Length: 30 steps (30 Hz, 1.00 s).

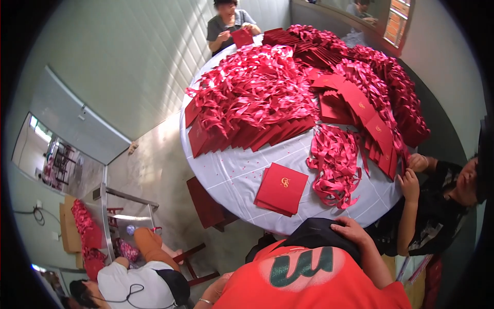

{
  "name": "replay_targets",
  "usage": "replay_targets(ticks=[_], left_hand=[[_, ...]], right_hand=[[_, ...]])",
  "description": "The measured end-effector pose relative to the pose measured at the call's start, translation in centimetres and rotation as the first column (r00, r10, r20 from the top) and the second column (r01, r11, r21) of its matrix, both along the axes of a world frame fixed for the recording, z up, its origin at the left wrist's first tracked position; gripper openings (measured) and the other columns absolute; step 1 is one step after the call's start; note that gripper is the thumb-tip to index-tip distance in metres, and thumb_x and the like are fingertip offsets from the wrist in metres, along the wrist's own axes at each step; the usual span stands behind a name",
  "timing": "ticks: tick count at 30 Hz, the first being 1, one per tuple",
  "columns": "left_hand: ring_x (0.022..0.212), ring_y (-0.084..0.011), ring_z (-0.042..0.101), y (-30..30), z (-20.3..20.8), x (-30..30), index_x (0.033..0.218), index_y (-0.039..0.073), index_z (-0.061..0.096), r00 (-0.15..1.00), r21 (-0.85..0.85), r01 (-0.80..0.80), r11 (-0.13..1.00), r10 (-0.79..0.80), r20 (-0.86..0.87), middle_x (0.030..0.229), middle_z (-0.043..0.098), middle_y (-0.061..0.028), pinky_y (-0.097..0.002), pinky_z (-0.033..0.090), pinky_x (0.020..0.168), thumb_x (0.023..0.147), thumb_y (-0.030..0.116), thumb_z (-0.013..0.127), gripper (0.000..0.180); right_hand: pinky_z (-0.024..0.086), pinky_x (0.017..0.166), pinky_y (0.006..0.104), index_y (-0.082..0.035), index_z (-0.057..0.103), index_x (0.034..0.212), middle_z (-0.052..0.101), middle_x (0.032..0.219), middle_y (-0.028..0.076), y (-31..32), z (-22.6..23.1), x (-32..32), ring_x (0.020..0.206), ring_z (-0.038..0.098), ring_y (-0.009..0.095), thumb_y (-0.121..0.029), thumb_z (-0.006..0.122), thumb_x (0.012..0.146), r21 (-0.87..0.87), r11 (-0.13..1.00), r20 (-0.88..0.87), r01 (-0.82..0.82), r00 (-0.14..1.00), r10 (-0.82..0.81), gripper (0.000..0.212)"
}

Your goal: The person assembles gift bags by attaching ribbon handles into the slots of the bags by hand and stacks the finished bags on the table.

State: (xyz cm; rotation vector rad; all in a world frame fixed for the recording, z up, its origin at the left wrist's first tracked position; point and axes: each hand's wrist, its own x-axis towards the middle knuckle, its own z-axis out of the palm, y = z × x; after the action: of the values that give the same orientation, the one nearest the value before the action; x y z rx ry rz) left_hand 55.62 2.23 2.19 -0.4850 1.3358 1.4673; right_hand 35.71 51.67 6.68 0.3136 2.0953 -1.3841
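Note:
My right hand (pixel 351 229) lies on the black cloth over my lap (pixel 324 232), fingers stretched out and holding nothing. My left hand (pixel 219 288) is low beside my orange-red shirt (pixel 309 278); a bracelet circles its wrist and the shirt hides its fingers. In front of me on the round table, a small stack of flat red square pieces (pixel 282 189) with a gold emblem lies slightly fanned. Right of it sits a loose heap of shiny pink-red ribbons (pixel 337 167).
A white cloth covers the table (pixel 231 185). Ribboned red pieces (pixel 252 98) are heaped across its far side. One person (pixel 229 26) holds a red piece at the back; another (pixel 437 206) handles ribbon at the right. A third (pixel 139 280) sits at lower left, near a stool (pixel 208 206).

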Motion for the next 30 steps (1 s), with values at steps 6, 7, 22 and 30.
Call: replay_targets(ticks=[6, 7, 22, 30], left_hand=[[0.084, -0.0067, 0.063, 5.1, 0.2, 0.6, 0.106, 0.002, 0.068, 0.961, -0.077, -0.27, 0.96, 0.274, 0.046, 0.095, 0.069, 0.001, -0.0255, 0.053, 0.079, 0.096, 0.015, 0.062, 0.017], [0.084, -0.0067, 0.063, 6.0, 0.1, 0.1, 0.106, 0.002, 0.068, 0.936, -0.104, -0.344, 0.933, 0.35, 0.043, 0.095, 0.069, 0.001, -0.0255, 0.053, 0.079, 0.096, 0.015, 0.062, 0.017], [0.073, -0.0045, 0.059, 8.9, -2.1, 7.4, 0.103, 0.006, 0.065, 0.636, 0.314, -0.739, 0.596, 0.77, 0.037, 0.086, 0.065, 0.0034, -0.0206, 0.048, 0.065, 0.092, 0.02, 0.067, 0.017], [0.068, -0.0034, 0.052, 7.2, 2.1, 5.2, 0.092, 0.009, 0.068, 0.763, 0.044, -0.601, 0.798, 0.59, -0.264, 0.08, 0.061, 0.0054, -0.021, 0.042, 0.06, 0.092, 0.028, 0.067, 0.02]], right_hand=[[0.052, 0.084, 0.0366, 0.004, 0.065, 0.117, 0.069, 0.102, 0.017, 0.2, -3.4, 0.1, 0.093, 0.064, 0.022, -0.037, 0.076, 0.084, 0.101, 0.991, -0.078, -0.088, 0.992, 0.096, 0.054], [0.051, 0.083, 0.0368, 0.004, 0.065, 0.114, 0.069, 0.101, 0.017, 0.5, -3.2, 0.4, 0.093, 0.064, 0.022, -0.034, 0.075, 0.084, 0.167, 0.981, -0.155, -0.101, 0.98, 0.128, 0.05], [0.036, 0.109, 0.0364, 0.006, 0.05, 0.139, 0.056, 0.138, 0.022, -0.6, -1.2, -1.6, 0.128, 0.05, 0.031, -0.043, 0.062, 0.095, 0.09, 0.929, 0.017, -0.358, 0.933, 0.358, 0.067], [0.052, 0.079, 0.0352, 0.003, 0.064, 0.118, 0.068, 0.103, 0.012, -0.7, -1.4, 3.0, 0.09, 0.061, 0.018, -0.031, 0.064, 0.098, -0.121, 0.974, 0.032, -0.191, 0.98, 0.197, 0.04]])
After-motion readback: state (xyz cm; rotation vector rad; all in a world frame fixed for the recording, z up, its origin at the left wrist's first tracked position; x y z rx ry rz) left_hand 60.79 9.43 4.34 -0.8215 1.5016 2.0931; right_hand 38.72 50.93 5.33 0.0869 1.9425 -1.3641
